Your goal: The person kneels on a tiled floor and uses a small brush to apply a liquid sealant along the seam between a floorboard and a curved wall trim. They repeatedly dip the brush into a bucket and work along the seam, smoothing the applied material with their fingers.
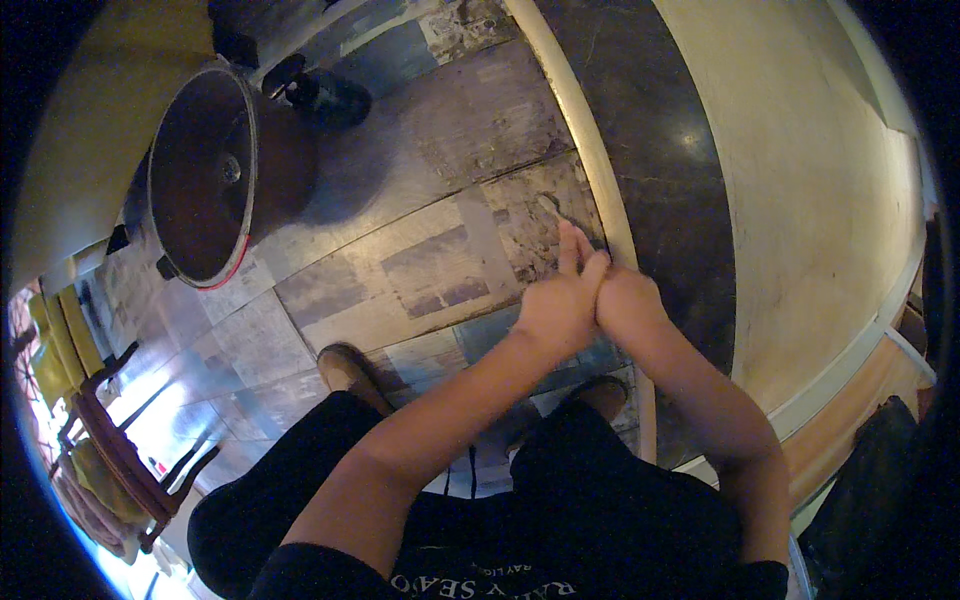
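My left hand [562, 304] and my right hand [628, 296] are pressed together low over the floor, beside a long pale raised strip [592, 157]. A slim, pale, narrow object [550, 206] sticks out past the fingertips of my left hand, which close around its near end; its kind is unclear. My right hand is curled against the left by the thumb, and its palm and fingertips are hidden. Under the fingers the patterned floor tile [525, 225] looks rough and stained near the strip.
A large dark round tub [202, 176] with a pale rim stands at the upper left, beside a dark object [330, 97]. A wooden chair [124, 450] is at the lower left. A dark floor band [652, 150] and a pale panel [795, 225] lie beyond the strip. My shoes flank the hands.
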Motion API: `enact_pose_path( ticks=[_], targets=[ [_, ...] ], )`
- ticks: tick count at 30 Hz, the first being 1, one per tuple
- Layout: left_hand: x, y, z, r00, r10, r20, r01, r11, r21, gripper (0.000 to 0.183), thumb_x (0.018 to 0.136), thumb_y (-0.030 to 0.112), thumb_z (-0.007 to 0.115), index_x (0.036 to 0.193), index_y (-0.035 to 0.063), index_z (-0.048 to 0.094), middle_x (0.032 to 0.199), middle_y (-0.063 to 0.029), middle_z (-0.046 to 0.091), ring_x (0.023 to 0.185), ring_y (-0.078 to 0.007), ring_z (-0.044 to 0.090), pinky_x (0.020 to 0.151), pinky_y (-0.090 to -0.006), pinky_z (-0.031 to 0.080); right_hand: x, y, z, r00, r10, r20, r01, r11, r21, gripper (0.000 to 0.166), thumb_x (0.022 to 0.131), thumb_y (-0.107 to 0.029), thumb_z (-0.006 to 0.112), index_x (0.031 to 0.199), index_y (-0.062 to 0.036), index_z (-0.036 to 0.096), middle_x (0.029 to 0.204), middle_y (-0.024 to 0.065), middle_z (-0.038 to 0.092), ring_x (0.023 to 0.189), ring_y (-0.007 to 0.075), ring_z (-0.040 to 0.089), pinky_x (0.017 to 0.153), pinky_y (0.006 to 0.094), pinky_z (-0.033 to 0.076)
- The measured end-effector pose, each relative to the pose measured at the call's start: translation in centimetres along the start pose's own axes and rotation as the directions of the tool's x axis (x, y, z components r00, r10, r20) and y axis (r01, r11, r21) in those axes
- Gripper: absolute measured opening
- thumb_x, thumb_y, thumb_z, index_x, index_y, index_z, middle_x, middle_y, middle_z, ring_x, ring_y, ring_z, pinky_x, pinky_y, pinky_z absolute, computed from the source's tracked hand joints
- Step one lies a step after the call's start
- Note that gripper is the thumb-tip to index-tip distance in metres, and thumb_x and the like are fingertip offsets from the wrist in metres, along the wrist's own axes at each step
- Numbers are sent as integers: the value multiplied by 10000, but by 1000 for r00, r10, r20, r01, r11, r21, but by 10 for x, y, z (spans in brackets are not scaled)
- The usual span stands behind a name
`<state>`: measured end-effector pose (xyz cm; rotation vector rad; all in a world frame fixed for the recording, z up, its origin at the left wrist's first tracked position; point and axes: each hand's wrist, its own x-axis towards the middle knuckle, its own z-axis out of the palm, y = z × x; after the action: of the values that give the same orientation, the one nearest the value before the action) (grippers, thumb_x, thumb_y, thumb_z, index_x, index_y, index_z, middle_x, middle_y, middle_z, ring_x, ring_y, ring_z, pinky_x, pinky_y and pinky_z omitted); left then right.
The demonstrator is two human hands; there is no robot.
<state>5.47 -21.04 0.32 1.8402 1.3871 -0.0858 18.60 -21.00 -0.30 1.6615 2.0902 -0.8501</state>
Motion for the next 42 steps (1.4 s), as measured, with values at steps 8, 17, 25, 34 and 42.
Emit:
enact_pose_path(
  ticks=[8,17,25,34,42],
  targets=[
    [-19,-18,-19,994,-110,-1,110,989,-95,777,678,318,789,1341,180,409,1498,-380,169,848,-440,680,685,-487,568,17,-21,4,974,-219,64,222,974,-41,182,803,-158,582,835,-34,711,841,161,708,768,320,703,654,450,565],
    [20,-16,-19,985,-104,-138,91,991,-96,760,698,321,770,1345,167,402,1516,-352,176,850,-458,673,657,-487,565,45,0,-19,982,-150,-111,134,981,-138,188,815,-169,565,814,-45,707,805,154,704,698,324,696,619,462,558],
    [7,-20,-25,992,-86,-90,72,986,-149,755,696,327,769,1336,161,405,1500,-372,187,848,-461,669,676,-495,563,38,-5,-24,964,-268,8,268,962,-61,176,789,-162,571,804,-41,698,793,176,695,700,351,688,627,475,549],
    [24,-4,-28,987,-129,-94,113,981,-158,769,692,333,778,1346,187,400,1493,-349,233,853,-450,671,693,-503,563,48,6,-25,982,-160,-99,148,982,-116,184,810,-156,560,850,-33,691,828,177,701,720,350,692,643,481,552],
    [40,9,-22,999,21,-49,-29,987,-157,734,712,293,760,1342,194,397,1509,-369,148,889,-456,667,718,-512,564,34,35,-16,997,-3,-83,2,1000,-17,202,832,-160,539,888,-31,683,864,201,695,758,359,692,647,490,551]
  ],
)
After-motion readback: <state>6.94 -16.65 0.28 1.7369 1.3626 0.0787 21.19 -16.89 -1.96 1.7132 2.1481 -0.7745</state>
